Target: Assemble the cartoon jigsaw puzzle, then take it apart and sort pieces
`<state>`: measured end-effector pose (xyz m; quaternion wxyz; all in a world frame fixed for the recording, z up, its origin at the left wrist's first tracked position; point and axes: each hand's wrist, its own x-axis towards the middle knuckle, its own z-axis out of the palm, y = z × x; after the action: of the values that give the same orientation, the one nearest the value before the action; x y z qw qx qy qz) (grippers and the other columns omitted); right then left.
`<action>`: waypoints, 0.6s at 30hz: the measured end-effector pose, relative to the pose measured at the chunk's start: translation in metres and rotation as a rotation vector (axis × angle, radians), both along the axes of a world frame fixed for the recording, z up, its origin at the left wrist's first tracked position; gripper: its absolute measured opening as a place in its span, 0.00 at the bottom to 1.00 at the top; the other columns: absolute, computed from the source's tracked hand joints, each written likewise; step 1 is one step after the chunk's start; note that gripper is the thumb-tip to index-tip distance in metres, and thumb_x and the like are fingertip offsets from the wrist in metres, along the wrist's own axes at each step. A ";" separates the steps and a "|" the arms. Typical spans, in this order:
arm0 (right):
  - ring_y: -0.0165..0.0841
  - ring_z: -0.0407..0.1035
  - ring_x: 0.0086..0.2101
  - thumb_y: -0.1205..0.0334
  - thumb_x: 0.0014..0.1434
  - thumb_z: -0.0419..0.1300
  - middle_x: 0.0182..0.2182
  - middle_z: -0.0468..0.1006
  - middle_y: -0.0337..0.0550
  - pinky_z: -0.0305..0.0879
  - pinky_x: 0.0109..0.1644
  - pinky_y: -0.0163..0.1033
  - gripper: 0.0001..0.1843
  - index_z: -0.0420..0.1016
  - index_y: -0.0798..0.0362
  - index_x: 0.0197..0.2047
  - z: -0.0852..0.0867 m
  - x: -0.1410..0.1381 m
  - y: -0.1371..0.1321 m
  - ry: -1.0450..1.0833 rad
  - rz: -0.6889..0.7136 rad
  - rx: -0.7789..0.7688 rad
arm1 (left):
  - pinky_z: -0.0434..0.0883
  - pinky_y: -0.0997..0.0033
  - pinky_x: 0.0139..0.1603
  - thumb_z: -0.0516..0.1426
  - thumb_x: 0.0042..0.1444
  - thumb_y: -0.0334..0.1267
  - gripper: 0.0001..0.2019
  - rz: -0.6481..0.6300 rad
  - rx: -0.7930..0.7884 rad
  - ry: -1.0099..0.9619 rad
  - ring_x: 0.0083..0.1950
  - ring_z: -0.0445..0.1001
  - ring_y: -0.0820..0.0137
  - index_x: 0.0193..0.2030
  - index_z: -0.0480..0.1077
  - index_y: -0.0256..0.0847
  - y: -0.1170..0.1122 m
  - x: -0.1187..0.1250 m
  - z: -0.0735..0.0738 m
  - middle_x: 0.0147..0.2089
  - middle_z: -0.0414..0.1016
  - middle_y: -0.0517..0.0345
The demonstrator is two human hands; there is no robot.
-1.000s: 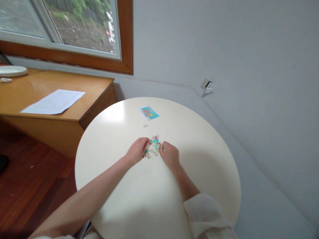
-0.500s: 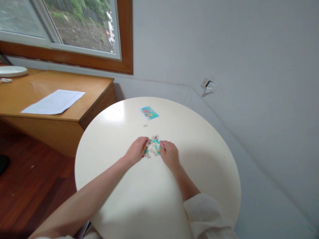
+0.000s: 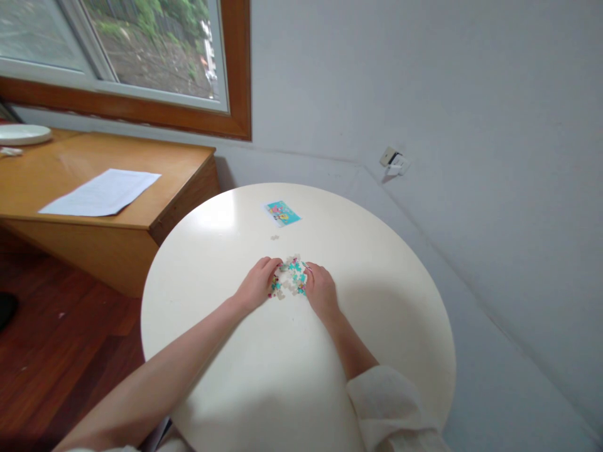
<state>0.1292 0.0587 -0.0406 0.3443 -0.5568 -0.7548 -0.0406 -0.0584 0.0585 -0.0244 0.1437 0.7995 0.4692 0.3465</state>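
A small heap of jigsaw puzzle pieces [image 3: 294, 275], some turquoise side up and others pale side up, lies mid-table between my two hands. At the left of the heap is my left hand [image 3: 260, 282], its curled fingers closed around several pieces at the edge. From the other side my right hand [image 3: 322, 287] reaches in, thumb and fingers closed on pieces, one showing at the fingertips. How many pieces each hand holds is hidden. Beyond the heap lies a single pale puzzle piece [image 3: 274, 238].
A colourful picture card [image 3: 282, 213] lies toward the far edge of the round white table [image 3: 226, 351]. Left of it stands a wooden desk [image 3: 183, 164] with a sheet of paper [image 3: 103, 193] and a white round object [image 3: 23, 134]. The wall carries an outlet with a plug [image 3: 394, 161].
My right hand has shifted slightly, showing a little more of the pieces by its thumb. My left hand stays almost in place.
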 end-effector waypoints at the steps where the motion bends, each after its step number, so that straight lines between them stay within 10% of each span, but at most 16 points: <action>1: 0.37 0.69 0.34 0.70 0.61 0.46 0.33 0.77 0.49 0.65 0.40 0.41 0.15 0.73 0.56 0.42 0.000 0.000 0.000 0.017 0.009 -0.004 | 0.68 0.67 0.43 0.45 0.58 0.26 0.14 -0.001 0.001 -0.002 0.41 0.69 0.65 0.46 0.66 0.38 0.000 0.000 0.000 0.39 0.69 0.50; 18: 0.35 0.74 0.41 0.65 0.63 0.44 0.41 0.79 0.49 0.70 0.44 0.39 0.16 0.70 0.55 0.48 0.002 -0.001 -0.001 0.312 0.065 -0.088 | 0.70 0.67 0.42 0.47 0.60 0.30 0.09 0.003 0.052 -0.065 0.41 0.70 0.67 0.40 0.68 0.39 0.000 -0.001 -0.002 0.38 0.72 0.52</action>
<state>0.1279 0.0574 -0.0381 0.4336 -0.5463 -0.7108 0.0905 -0.0595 0.0588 -0.0262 0.1374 0.7905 0.4563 0.3848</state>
